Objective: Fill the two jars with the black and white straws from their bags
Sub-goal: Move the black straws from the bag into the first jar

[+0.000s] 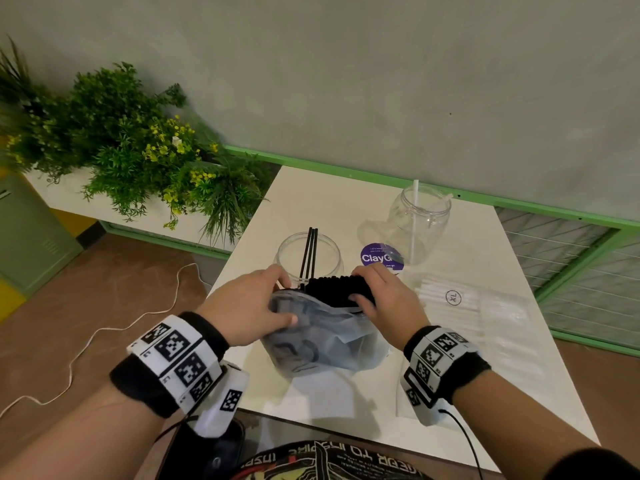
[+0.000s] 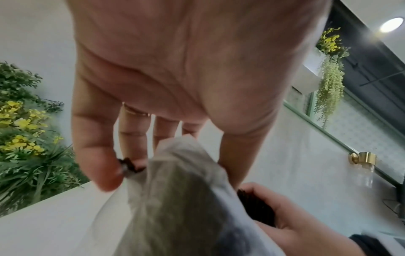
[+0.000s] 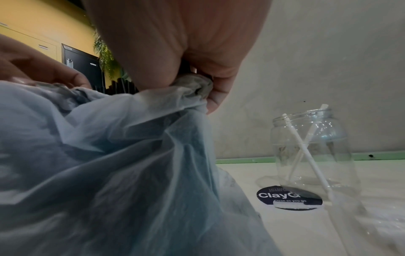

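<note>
On the white worktop (image 1: 349,209), both hands pinch the crumpled translucent plastic bag (image 1: 322,337): left hand (image 1: 249,303) should peel it back while right hand (image 1: 384,299), its grip clamped on bag and black straw bundle (image 1: 337,289), steadies them near the clear jar (image 1: 308,254).

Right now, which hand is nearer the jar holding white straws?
Right. The right hand grips the black straws' bag, just short of the jar; the left hand is further left.
</note>
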The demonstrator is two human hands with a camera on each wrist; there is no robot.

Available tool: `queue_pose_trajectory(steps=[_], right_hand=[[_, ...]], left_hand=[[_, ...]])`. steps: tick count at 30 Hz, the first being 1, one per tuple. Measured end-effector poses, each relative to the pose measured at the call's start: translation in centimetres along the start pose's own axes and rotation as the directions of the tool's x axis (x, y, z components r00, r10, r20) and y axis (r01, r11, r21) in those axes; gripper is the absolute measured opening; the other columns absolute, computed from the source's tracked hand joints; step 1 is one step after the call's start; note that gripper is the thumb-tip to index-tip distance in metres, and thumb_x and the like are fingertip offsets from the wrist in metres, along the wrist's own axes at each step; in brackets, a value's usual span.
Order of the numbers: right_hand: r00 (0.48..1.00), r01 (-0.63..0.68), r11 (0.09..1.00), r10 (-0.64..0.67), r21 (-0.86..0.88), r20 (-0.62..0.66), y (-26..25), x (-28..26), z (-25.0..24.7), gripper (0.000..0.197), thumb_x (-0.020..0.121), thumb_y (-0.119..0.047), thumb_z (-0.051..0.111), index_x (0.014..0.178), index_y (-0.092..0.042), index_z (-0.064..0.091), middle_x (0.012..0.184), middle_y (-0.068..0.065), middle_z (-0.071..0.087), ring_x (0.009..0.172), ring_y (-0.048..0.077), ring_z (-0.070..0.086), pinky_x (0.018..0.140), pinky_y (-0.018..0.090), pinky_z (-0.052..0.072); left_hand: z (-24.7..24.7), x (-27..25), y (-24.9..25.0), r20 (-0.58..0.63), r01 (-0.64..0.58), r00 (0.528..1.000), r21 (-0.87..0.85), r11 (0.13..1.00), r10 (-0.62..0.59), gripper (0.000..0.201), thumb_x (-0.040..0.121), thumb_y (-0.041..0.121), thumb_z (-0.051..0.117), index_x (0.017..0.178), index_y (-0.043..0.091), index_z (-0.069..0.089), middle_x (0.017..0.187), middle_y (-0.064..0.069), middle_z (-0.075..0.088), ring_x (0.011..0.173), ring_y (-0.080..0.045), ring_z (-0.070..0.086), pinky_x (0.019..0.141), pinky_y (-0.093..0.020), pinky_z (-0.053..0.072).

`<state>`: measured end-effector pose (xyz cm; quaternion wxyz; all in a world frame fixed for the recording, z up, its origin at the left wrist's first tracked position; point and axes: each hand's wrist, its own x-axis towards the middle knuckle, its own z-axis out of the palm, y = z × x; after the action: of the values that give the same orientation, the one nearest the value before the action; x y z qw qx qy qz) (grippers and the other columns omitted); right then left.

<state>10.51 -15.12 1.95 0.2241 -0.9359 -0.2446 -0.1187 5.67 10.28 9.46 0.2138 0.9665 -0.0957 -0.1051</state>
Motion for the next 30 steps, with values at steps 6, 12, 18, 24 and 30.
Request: queue_pose_trajectory(steps=[6,12,18,24,30], right_hand=[[1.0,0.004,1.0,-0.004,-0.009,-0.003,-0.1,0.1,0.3,0.028,0.088,-0.025,0.064,0.114,-0.018,0.055,0.105,-0.004,0.054,0.083,0.016,0.055,0.059,0.028,0.047],[1.0,0.008,1.0,-0.008,-0.014,-0.009,0.0,0.0,0.2,0.028,0.088,-0.026,0.064,0.113,-0.017,0.056,0.103,-0.004,0.054,0.081,0.014,0.054,0.059,0.022,0.04],[1.0,0.014,1.0,-0.014,-0.021,-0.021,0.0,0.0,0.3,0.027,0.088,-0.026,0.064,0.112,-0.018,0.055,0.102,-0.005,0.054,0.08,0.014,0.055,0.058,0.023,0.042],[0.998,0.021,0.999,-0.022,-0.027,-0.051,0.0,0.1,0.5,0.026,0.088,-0.026,0.064,0.112,-0.019,0.055,0.101,-0.005,0.054,0.079,0.014,0.055,0.057,0.026,0.046],[0.997,0.033,0.999,-0.035,-0.03,-0.073,-0.1,0.1,0.6,0.027,0.087,-0.026,0.065,0.111,-0.019,0.055,0.1,-0.005,0.054,0.078,0.015,0.056,0.055,0.028,0.049]], left_hand=[[0.7,0.1,0.5,-0.111,0.081,0.991,0.038,0.996,-0.076,0.031,0.077,0.033,0.062,0.096,0.03,0.038,0.1,0.006,0.048,0.084,-0.017,0.051,0.063,-0.029,0.033],[1.5,0.7,0.2,-0.178,0.095,0.98,0.017,0.995,-0.091,0.034,0.077,0.021,0.059,0.107,0.027,0.043,0.098,0.006,0.039,0.089,-0.018,0.042,0.073,-0.03,0.038],[2.4,-0.1,-0.9,-0.314,-0.056,0.946,0.088,0.995,0.081,0.02,0.075,0.006,0.059,0.084,0.022,0.054,0.096,0.004,0.04,0.086,-0.017,0.041,0.067,-0.038,0.05],[3.6,-0.6,-1.6,-0.362,-0.155,0.909,0.158,0.975,0.204,0.025,0.073,-0.008,0.058,0.082,0.015,0.057,0.111,-0.006,0.049,0.097,-0.027,0.05,0.071,-0.04,0.053],[3.6,-0.9,-2.0,-0.272,-0.093,0.958,-0.003,0.996,0.088,0.036,0.08,0.057,0.037,0.072,0.028,0.056,0.133,0.007,0.042,0.119,-0.016,0.038,0.095,-0.032,0.035]])
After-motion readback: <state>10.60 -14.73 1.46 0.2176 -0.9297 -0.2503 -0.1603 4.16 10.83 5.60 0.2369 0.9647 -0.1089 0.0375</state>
